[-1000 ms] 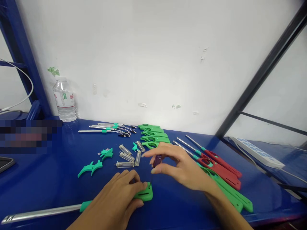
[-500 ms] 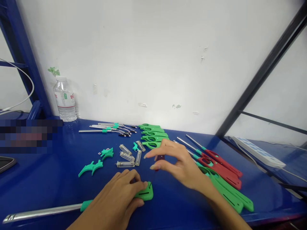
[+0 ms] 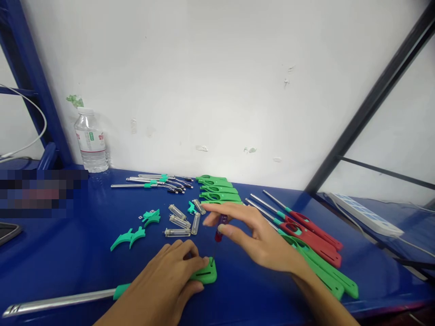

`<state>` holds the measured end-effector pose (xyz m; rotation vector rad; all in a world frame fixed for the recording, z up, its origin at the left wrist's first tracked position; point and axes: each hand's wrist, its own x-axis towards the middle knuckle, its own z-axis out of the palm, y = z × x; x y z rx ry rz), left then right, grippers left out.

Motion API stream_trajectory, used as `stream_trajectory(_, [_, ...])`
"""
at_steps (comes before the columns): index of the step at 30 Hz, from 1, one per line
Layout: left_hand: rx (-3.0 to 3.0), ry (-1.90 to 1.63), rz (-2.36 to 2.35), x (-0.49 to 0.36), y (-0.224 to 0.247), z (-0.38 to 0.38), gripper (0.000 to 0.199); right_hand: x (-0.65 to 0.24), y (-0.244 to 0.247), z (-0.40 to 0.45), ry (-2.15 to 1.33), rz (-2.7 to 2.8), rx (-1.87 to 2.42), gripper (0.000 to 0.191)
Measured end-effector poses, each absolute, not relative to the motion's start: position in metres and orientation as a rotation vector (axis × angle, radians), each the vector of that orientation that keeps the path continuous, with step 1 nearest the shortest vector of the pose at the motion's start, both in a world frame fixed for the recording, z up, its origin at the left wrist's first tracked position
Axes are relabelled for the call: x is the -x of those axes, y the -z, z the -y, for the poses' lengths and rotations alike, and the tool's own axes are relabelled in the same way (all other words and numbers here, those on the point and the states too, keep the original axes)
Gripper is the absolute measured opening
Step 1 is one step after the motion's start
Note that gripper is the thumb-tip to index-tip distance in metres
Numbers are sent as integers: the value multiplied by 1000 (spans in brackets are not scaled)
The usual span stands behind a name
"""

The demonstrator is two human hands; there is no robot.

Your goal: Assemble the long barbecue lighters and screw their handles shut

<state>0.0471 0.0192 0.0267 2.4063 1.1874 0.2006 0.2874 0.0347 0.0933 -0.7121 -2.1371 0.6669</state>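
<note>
My left hand point(image 3: 170, 276) is closed round a green lighter point(image 3: 208, 273), pressing it on the blue table near the front. The lighter's metal tube point(image 3: 61, 302) points to the left. My right hand point(image 3: 251, 231) pinches the dark red handle of a small screwdriver point(image 3: 220, 228) between thumb and fingers. The screwdriver stands nearly upright, its thin shaft reaching down to the lighter's right end, by a small hole. Behind my hands lie several clear fuel tanks point(image 3: 177, 232) and turquoise triggers point(image 3: 127, 237).
Metal tubes with wires point(image 3: 152, 184) and green casings point(image 3: 217, 189) lie along the back. Red lighters point(image 3: 312, 240) and green lighters point(image 3: 322, 274) are on the right, beside a power strip point(image 3: 367, 215). A bottle point(image 3: 91, 142) stands at the back left; a phone point(image 3: 8, 232) lies left.
My right hand has shifted slightly left, and its fingers are placed differently on the screwdriver, showing more of the handle. The left hand and lighter look unmoved.
</note>
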Motion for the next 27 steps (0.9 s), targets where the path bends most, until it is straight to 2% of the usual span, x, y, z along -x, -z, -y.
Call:
stream_trajectory(3, [-2398,-202,-1200,-48,-27,-19,50,-287,-93,-35,-678,2060,754,29])
stream_trajectory(5, [-2395,-205,-1201,-48,-27,-19,49,-288,-91,-37,-522,1992,848,25])
stream_trajectory(8, [-2402,-220,-1196,-46,-27,-17,49,-290,-90,-44,-343,1943,1015,29])
stream_trajectory(14, [-2400,-241,-1198,-45,-23,-19,48,-288,-78,-54,-271,2201,1346,18])
stream_trajectory(27, [-2412,-212,-1207,-47,-26,-16,48,-281,-70,-55,-183,2515,1617,22])
